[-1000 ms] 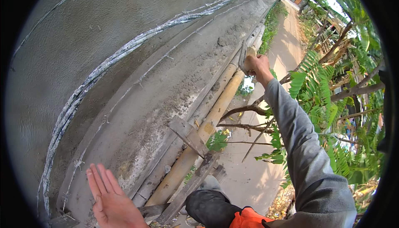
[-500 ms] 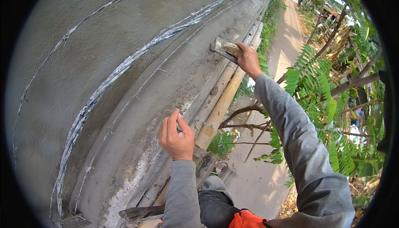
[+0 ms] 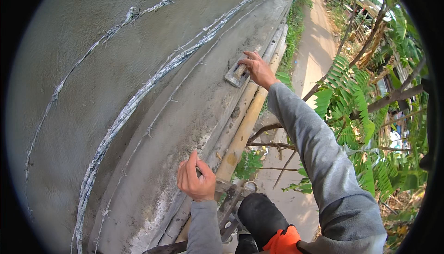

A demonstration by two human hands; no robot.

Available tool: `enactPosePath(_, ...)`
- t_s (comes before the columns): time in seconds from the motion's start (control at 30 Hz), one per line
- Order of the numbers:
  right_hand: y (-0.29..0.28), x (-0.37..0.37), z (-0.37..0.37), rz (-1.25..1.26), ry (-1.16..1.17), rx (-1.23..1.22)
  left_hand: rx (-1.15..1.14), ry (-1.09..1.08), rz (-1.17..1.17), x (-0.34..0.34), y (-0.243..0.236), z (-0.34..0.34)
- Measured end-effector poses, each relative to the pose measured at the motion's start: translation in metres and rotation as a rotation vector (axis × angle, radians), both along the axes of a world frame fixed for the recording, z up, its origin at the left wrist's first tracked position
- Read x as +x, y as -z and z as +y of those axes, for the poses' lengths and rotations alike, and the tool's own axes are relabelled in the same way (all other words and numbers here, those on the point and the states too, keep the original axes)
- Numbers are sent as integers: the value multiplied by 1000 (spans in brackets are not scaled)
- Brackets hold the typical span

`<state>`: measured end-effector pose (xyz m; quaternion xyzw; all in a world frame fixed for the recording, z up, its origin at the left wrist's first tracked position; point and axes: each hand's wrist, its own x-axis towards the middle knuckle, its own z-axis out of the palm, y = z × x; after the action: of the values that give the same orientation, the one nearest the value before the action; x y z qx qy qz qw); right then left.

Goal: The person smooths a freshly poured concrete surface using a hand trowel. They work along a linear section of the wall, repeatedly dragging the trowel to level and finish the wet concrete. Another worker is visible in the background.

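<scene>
My right hand (image 3: 259,70) is stretched out along the grey cement wall (image 3: 138,46) and grips the handle of a plastering trowel (image 3: 235,75), whose blade lies flat against the wet plaster. My left hand (image 3: 195,180) is closer to me, fingers curled around the top of a bamboo scaffold pole (image 3: 243,129) where it meets the wall. Both arms wear grey sleeves.
Barbed wire (image 3: 138,101) runs along the wall in two lines. Below me are metal scaffold fittings (image 3: 231,198), a dark boot (image 3: 261,217) and an orange patch. A paved path (image 3: 319,50) lies far below, with green branches (image 3: 365,115) to the right.
My right hand has slid the trowel further along and up the wall. My left hand went from open near the wall to gripping the bamboo pole.
</scene>
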<state>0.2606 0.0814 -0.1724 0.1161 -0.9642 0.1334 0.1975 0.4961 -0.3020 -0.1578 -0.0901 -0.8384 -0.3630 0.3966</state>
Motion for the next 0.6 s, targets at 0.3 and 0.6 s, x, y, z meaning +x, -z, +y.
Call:
enactPosePath(0.3, 23, 12, -31, -91, 272, -406, -59, 29, -64, 0, 0, -3)
enactPosePath(0.6, 11, 53, -56, -66, 284, -634, -136, 85, -72, -2, -2, -7)
